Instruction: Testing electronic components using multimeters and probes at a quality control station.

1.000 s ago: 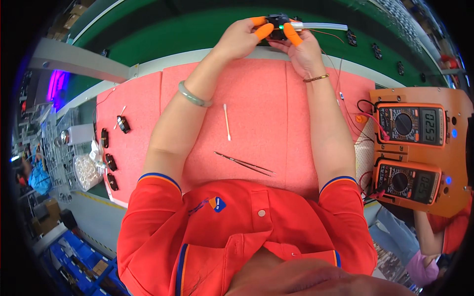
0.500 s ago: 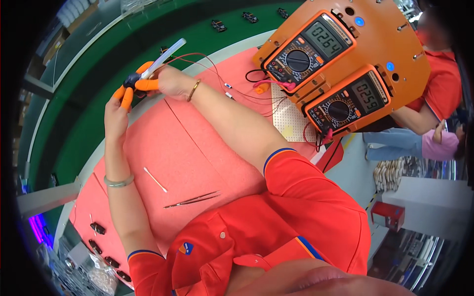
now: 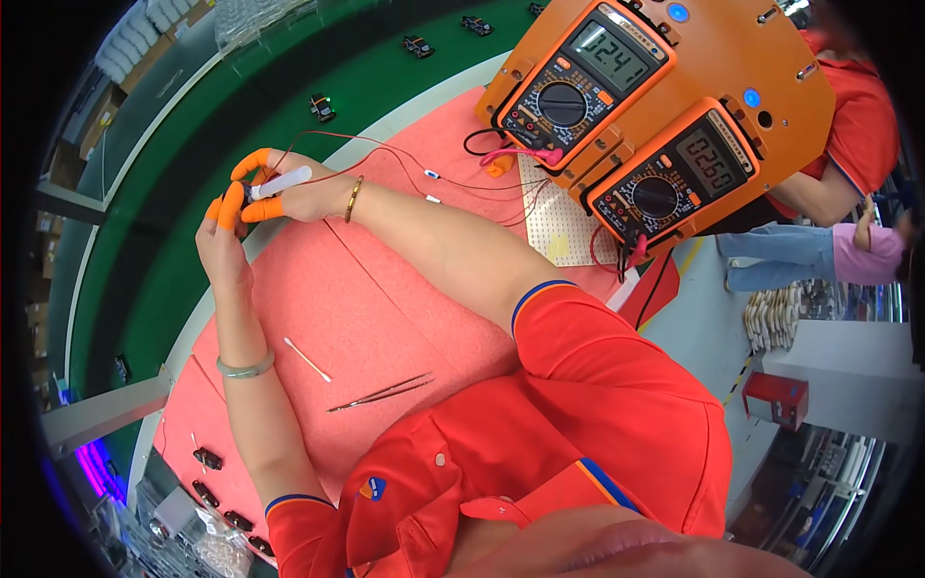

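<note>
Both my hands meet at the far left edge of the pink mat, with orange finger cots on several fingertips. My left hand (image 3: pixel 224 252) is closed, pinching a small dark part (image 3: pixel 248 194) that is mostly hidden by the fingers. From that part a translucent whitish stick (image 3: pixel 281 181) points right, across my right hand (image 3: pixel 306 200). The right fingers are closed about the stick near the dark part. Thin red wires (image 3: pixel 371 143) run from beside the right hand toward the meters. Nearer to me lie a cotton swab (image 3: pixel 308 359) and metal tweezers (image 3: pixel 382 392).
Two orange multimeters (image 3: pixel 564 101) (image 3: pixel 660 193) stand on an orange panel (image 3: pixel 742 53), beside a white perforated board (image 3: pixel 561 226). A green belt (image 3: pixel 371 72) carries small dark devices (image 3: pixel 417 46). More dark devices (image 3: pixel 206 458) sit at the mat's left edge. Another person (image 3: pixel 843 135) stands at right.
The whitish stick has tipped down toward the right, and the dark part is now more covered by my fingers. My hands have drawn slightly nearer. Devices on the belt have shifted.
</note>
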The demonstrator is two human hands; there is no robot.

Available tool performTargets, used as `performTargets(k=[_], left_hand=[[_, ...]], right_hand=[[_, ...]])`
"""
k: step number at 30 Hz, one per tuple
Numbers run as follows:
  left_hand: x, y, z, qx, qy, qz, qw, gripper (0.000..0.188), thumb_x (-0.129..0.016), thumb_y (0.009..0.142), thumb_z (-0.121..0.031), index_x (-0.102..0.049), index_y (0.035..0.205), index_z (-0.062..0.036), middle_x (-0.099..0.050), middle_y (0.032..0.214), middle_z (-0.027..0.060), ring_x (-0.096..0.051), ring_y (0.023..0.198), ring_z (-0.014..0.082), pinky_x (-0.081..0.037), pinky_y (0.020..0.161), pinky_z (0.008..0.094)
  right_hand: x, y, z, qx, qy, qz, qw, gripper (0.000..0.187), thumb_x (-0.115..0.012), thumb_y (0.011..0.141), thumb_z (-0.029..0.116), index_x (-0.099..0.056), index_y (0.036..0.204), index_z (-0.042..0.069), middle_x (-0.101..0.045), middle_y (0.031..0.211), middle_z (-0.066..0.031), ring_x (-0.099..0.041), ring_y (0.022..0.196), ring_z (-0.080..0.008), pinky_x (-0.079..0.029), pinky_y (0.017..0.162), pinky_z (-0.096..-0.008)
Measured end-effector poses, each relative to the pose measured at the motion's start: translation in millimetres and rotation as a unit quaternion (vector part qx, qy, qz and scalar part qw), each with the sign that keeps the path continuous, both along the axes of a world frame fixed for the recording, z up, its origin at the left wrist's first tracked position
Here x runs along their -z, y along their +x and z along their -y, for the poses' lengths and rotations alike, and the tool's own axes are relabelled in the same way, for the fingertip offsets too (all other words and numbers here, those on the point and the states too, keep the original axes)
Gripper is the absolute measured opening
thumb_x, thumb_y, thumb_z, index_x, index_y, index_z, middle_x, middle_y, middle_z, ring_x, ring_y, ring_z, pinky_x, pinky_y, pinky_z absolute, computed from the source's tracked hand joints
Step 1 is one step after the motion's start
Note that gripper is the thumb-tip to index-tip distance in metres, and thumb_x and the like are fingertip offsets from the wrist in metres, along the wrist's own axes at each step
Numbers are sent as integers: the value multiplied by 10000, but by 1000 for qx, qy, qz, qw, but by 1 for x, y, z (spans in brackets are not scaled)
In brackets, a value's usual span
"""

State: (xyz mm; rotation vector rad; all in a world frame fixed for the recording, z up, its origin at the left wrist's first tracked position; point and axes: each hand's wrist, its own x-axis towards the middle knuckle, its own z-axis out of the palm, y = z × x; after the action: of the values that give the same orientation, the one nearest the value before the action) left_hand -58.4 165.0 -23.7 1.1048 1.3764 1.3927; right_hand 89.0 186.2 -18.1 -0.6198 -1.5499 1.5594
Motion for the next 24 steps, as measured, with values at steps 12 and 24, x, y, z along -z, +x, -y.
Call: performTargets(k=[12, 24], left_hand=[[9, -3, -2, -34, -14, 7, 999, 327, -603, 746, -265, -557, 904, 18, -472, 644, -6, -390, 553, 59, -299, 496, 184], [5, -8, -5, 149, 15, 68, 986, 282, -514, 810, -173, -493, 1016, 18, -531, 853, 50, -512, 747, 114, -408, 694, 216]], right_hand=[[-1, -2, 4, 34, -13, 49, 998, 410, -670, 668, 105, -474, 1019, 21, -560, 827, -55, -524, 752, -100, -424, 670, -209], [14, -8, -12, 48, -90, -28, 994, 257, -556, 765, 138, -492, 989, 30, -538, 850, -66, -551, 764, -132, -488, 595, -250]])
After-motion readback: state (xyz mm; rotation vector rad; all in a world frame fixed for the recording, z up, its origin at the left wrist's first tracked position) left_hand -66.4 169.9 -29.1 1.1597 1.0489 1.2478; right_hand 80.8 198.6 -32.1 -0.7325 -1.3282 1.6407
